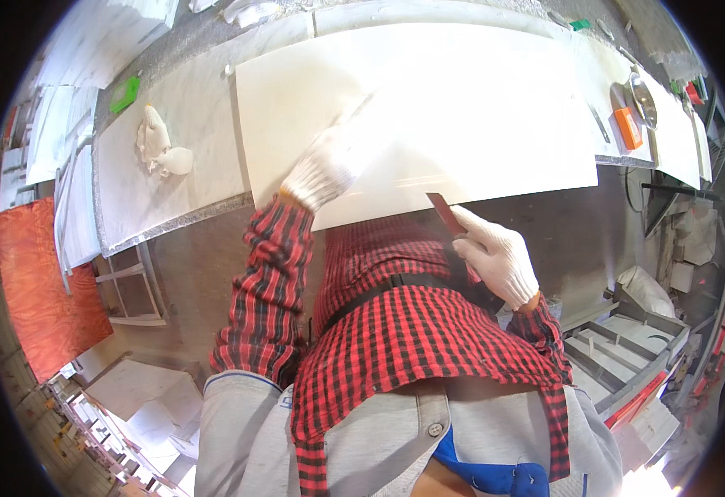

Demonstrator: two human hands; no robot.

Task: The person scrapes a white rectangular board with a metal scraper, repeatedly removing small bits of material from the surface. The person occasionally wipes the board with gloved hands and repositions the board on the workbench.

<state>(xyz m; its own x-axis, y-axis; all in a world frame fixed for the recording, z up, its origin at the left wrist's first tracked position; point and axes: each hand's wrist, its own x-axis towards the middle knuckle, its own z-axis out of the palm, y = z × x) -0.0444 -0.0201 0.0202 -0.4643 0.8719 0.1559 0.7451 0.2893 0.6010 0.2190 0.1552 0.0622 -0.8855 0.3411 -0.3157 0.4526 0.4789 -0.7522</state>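
A large white rectangular slab point(428, 108) lies on the grey stone workbench point(172, 190). The gloved left hand point(322, 170) rests flat, unclenched, on its near left part. The gloved right hand point(499, 257) grasps a dark red, seemingly flat block point(446, 214) against the slab's near edge.

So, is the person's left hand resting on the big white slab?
Yes, the gloved left hand lies flat on the white slab, while the right hand holds a dark red tool at its near edge.

A single head-worn fisheye looks steeply down, close over the workbench point(172, 178) and torso.
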